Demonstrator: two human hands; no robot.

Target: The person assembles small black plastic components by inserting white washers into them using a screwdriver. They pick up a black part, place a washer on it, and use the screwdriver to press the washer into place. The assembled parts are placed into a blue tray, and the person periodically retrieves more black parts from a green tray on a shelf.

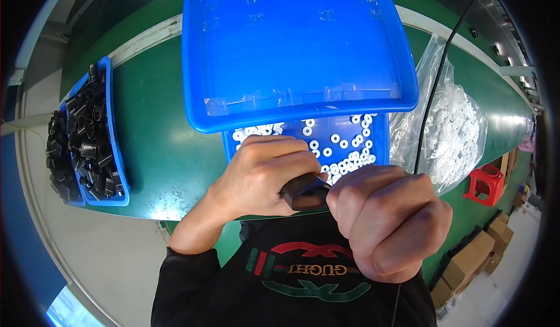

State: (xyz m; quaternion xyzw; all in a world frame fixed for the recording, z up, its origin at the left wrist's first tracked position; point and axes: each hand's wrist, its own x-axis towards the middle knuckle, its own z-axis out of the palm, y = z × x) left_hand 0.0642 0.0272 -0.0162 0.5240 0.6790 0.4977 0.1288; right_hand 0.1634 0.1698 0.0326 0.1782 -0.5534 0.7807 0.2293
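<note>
My left hand [265, 175] grips a small dark rectangular part [304, 191] close to my chest. My right hand [388, 219] is curled into a fist and presses against the right end of that same part; whatever lies inside the fist is hidden. Just beyond both hands sits a small blue tray [380, 137] holding several white rings [341, 152]. A large empty blue tray [297, 53] rests over its far half.
A blue bin [111, 146] full of black parts stands at the left on the green belt [157, 152]. A clear bag of white rings [455, 128] lies at the right, with a black cable [434, 88] across it. Red stool and cardboard boxes lie on the floor at right.
</note>
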